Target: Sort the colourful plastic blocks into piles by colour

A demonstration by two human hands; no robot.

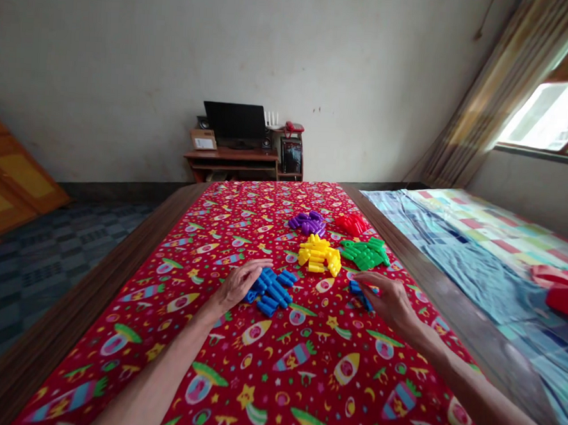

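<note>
My left hand [244, 282] rests at the left side of a loose pile of blue plastic toy pieces [274, 294]. Its fingers stretch along the far edge of the pile, apart from the thumb. To the right, my right hand [388, 301] hovers over a few separate blue pieces [356, 287] on the cloth. Its fingers reach out with the thumb apart, partly covering those pieces; no firm grip shows. Beyond my hands lie sorted piles of yellow pieces [317, 254], green pieces [367, 253], purple pieces [308, 223] and red pieces [352, 224].
A red cloth with rockets [283, 379] covers most of the dark wooden table [111, 285]. A bed with a checked cover [480, 224] stands along the right side. At the far wall is a desk with a monitor [235, 121]. An orange cabinet [14, 173] is at left.
</note>
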